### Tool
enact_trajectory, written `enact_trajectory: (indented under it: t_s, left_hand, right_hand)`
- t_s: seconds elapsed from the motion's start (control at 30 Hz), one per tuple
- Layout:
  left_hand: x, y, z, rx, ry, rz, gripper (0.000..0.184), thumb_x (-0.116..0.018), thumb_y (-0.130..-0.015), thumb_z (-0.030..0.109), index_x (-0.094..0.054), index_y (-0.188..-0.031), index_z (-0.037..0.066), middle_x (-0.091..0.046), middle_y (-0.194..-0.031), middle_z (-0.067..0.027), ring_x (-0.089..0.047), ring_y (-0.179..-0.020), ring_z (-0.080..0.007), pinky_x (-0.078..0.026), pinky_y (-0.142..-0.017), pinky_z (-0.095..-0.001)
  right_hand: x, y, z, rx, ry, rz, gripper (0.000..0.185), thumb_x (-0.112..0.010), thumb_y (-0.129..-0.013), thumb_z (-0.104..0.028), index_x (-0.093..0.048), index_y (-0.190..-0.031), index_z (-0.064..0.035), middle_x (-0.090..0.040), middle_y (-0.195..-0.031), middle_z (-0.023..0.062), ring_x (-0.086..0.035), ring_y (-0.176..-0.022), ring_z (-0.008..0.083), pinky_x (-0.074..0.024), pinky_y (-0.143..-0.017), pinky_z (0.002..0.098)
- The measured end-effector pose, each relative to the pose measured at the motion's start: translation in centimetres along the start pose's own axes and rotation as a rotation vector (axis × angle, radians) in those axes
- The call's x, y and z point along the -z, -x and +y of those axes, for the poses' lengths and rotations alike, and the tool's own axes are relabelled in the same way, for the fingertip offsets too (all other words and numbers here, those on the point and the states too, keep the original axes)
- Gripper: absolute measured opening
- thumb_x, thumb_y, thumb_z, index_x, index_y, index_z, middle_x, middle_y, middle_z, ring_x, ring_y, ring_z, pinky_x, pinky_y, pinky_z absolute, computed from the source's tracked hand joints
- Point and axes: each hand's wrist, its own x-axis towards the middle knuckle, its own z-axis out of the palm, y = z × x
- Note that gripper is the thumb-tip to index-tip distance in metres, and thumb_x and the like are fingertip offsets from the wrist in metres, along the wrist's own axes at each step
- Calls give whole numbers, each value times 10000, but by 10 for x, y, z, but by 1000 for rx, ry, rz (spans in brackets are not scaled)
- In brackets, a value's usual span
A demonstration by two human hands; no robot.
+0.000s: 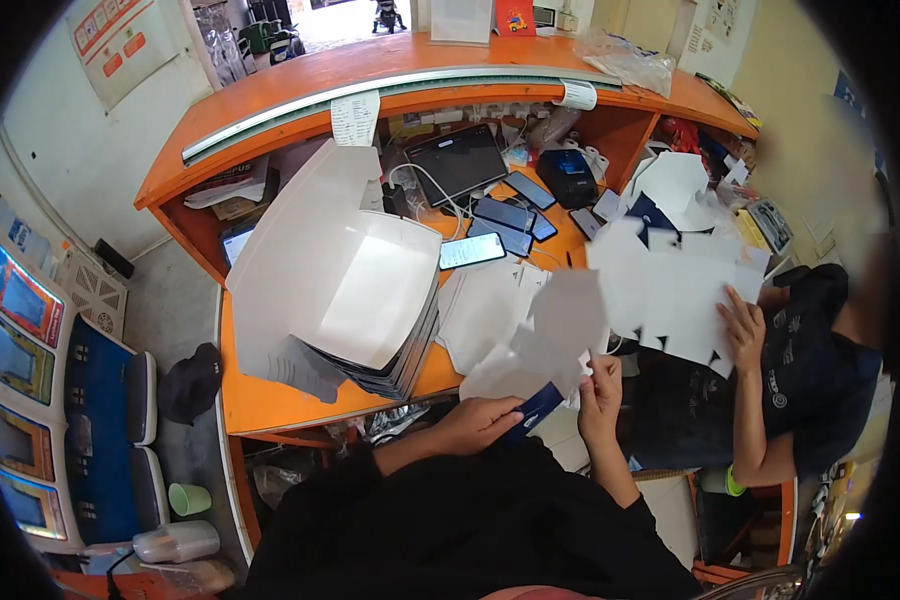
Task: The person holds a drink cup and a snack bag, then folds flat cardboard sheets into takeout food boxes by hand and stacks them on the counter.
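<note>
My left hand (481, 424) is closed on the dark blue end of a cardboard piece (536, 411) near the desk's front edge. My right hand (601, 388) pinches a small white flap (585, 364) at that piece's right side. The light grey face of a cut cardboard sheet (567, 310) rises just beyond both hands. To the left stands a thick stack of white-topped cardboard sheets (375, 290), with a larger bent sheet (295, 240) against it. More flat pale sheets (475, 310) lie between the stack and my hands.
Several phones (473, 251), a black laptop (457, 165) and a black device (567, 178) lie beyond the sheets. At right, a co-worker's hand (742, 328) holds a large white cut sheet (670, 290). An orange raised counter (300, 85) borders the desk behind.
</note>
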Motion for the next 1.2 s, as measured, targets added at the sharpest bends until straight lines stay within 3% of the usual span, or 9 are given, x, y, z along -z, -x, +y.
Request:
enact_trajectory:
  t_s: [0.23, 0.47, 0.57, 0.67, 0.77, 0.9, 1.0, 1.13, 1.2]
  left_hand:
    - [-1, 2, -16, 141, -1, -1, 287, -482, -997, 271, -566, -1158, 48, -658, -879, -168, -650, -805, -308, -480, -732, -383]
    - [0, 3, -1, 66, -73, -116, 306, -550, -959, 310, -536, -1161, 80, -653, -868, -184, -646, -781, -355, -483, -693, -416]
    - [3, -2, 7, 57, -153, -57, 323, -577, -942, 311, -533, -1161, 77, -657, -868, -185, -655, -776, -362, -492, -688, -428]
    - [-6, -11, 10, -2, -222, 108, 354, -579, -939, 308, -530, -1169, 43, -653, -919, -195, -649, -816, -370, -500, -738, -432]
    - [-11, -23, 13, -35, -325, 18, 396, -577, -938, 305, -528, -1201, 14, -625, -1075, -217, -603, -978, -387, -476, -877, -433]
    - [-3, -26, 16, -282, -488, 94, 410, -610, -908, 302, -564, -1190, 7, -555, -1221, -206, -487, -1189, -373, -390, -1010, -456]
    - [25, -27, 31, -268, -713, 429, 409, -638, -879, 240, -582, -1202, -3, -557, -1206, -188, -480, -1188, -367, -386, -1019, -453]
    - [37, -22, 33, -81, -671, 624, 359, -653, -841, 141, -604, -1167, -2, -544, -1210, -184, -467, -1191, -368, -402, -1001, -436]
    - [31, -22, 19, 59, -660, 613, 279, -639, -857, 120, -637, -1108, -2, -604, -1124, -172, -564, -1060, -361, -475, -876, -422]
  right_hand:
    - [0, -2, -24, -252, -99, -167, 196, -746, -772, 3, -728, -964, -29, -509, -794, 34, -512, -717, 135, -425, -632, 245]
    - [5, -5, -51, 212, 227, -560, 135, -715, -778, -34, -725, -885, -116, -555, -759, 79, -584, -650, 251, -498, -586, 323]
    - [5, -4, -55, 137, 92, -430, 273, -722, -792, -70, -672, -1058, -99, -577, -920, 99, -604, -781, 244, -502, -677, 325]
    - [-9, 8, -62, -193, -23, 3, 534, -753, -804, -116, -503, -1272, -55, -528, -1125, 112, -575, -958, 211, -483, -790, 336]
    - [-27, 32, -40, -603, -657, -66, 573, -743, -841, -244, -446, -1312, -107, -529, -1080, 31, -543, -852, 128, -457, -700, 267]
    - [-8, 54, 8, -918, -649, -231, 531, -724, -854, -241, -466, -1289, -80, -541, -1057, 10, -530, -835, 95, -469, -751, 268]
    - [16, 37, -13, -809, -746, -131, 551, -666, -900, -206, -425, -1376, -71, -573, -1062, 15, -572, -883, 126, -490, -768, 294]
    - [58, 55, 31, -1018, -1149, -251, 529, -553, -975, -248, -376, -1432, -50, -536, -1244, 82, -546, -1094, 205, -463, -907, 321]
    - [60, 57, 30, -657, -791, -364, 555, -490, -1004, -355, -330, -1426, -31, -490, -1355, 111, -507, -1220, 216, -441, -1018, 366]
